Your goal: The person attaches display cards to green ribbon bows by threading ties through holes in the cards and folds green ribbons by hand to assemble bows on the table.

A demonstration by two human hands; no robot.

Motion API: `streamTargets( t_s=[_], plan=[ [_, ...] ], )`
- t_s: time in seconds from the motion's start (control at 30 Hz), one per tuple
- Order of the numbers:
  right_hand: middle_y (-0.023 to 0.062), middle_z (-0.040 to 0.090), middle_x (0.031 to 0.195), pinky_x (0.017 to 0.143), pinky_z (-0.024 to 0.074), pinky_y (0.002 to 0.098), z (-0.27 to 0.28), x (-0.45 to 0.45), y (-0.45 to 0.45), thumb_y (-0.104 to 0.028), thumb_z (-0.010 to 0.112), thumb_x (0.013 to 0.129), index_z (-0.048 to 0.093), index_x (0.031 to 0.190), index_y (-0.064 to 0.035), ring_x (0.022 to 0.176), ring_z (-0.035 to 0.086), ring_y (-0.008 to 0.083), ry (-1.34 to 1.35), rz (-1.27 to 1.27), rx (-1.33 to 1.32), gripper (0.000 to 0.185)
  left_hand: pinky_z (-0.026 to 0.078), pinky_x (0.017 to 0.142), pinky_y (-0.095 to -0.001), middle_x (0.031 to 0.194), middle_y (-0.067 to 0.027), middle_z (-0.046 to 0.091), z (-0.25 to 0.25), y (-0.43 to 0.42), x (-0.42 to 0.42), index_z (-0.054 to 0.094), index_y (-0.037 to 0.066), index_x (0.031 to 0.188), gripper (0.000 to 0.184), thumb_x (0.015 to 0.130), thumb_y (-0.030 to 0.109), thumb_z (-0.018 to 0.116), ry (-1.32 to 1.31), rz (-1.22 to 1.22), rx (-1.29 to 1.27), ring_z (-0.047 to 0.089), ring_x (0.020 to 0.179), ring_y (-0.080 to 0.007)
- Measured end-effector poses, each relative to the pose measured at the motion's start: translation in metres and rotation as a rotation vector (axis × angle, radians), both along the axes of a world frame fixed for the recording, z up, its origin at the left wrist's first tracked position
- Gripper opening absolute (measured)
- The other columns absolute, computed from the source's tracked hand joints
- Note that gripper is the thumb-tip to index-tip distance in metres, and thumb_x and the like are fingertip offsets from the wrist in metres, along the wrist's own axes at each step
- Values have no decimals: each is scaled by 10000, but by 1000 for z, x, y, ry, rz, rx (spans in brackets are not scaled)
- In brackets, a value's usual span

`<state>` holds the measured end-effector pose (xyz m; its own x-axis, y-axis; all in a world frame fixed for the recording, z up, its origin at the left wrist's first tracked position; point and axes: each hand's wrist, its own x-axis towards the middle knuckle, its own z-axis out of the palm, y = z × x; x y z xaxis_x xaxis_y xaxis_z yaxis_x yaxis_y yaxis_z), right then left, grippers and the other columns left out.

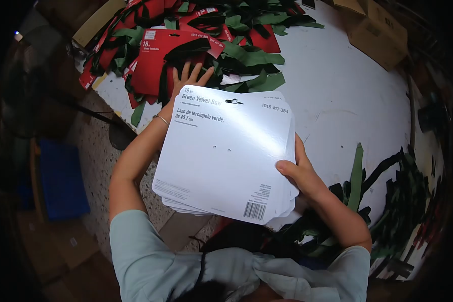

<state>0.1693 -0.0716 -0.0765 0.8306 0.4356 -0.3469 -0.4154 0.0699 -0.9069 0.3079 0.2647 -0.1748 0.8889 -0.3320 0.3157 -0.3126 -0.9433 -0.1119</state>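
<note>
A stack of white cards (221, 171) is held before the body, near the edge of the counter (332, 95). Its right side is pinched by the right hand (300, 168), the thumb laid on the top card and the fingers mostly hidden. "Green Velvet Bow" and a barcode (254, 211) are printed on that card. Beyond the stack, the left hand (190, 76) is spread over a dark green bow (186, 50) on a red card (148, 68); whether the bow is gripped cannot be told. Further red cards and bows are heaped around it. Green ribbons (356, 176) are gathered beside the right forearm; a cardboard box (380, 38) is seen at far right.
</note>
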Motion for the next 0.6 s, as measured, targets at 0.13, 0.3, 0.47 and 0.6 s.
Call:
streamTargets(
  t_s=[0.13, 0.3, 0.47, 0.6],
  plan=[
    [231, 294, 1402, 1072, 303, 459, 5, 0, 2, -323, 708, 726, 50, 1477, -37, 1316, 327, 335, 37, 8, -60, 1039, 43, 1055, -692, 1455, -172, 322, -6, 17, 11, 421, 222, 1399, 667, 811, 499, 567, 36, -12, 9, 130, 1410, -394],
    [229, 290, 1405, 1070, 301, 463, 4, -1, 2, -347, 701, 700, 46, 1481, -43, 1318, 320, 341, 15, -10, -106, 1064, 37, 1096, -627, 1415, -132, 404, -8, 44, 20, 524, 210, 1307, 595, 787, 496, 573, -8, -114, -11, 188, 1401, -359],
    [224, 306, 1397, 1069, 304, 453, 4, -2, -2, -325, 698, 711, 53, 1479, -37, 1319, 323, 331, 33, -19, -86, 1044, 72, 1121, -581, 1404, -108, 419, -6, 74, 22, 556, 226, 1260, 501, 771, 328, 593, -2, -95, -3, 232, 1389, -315],
    [224, 319, 1390, 1068, 319, 439, 3, 0, 1, -317, 697, 726, 58, 1475, -24, 1310, 343, 324, 18, -10, -63, 1028, 64, 1130, -572, 1417, -104, 402, -8, 91, 19, 501, 243, 1314, 544, 780, 314, 579, 11, -46, 48, 225, 1390, -317]
  ],
)
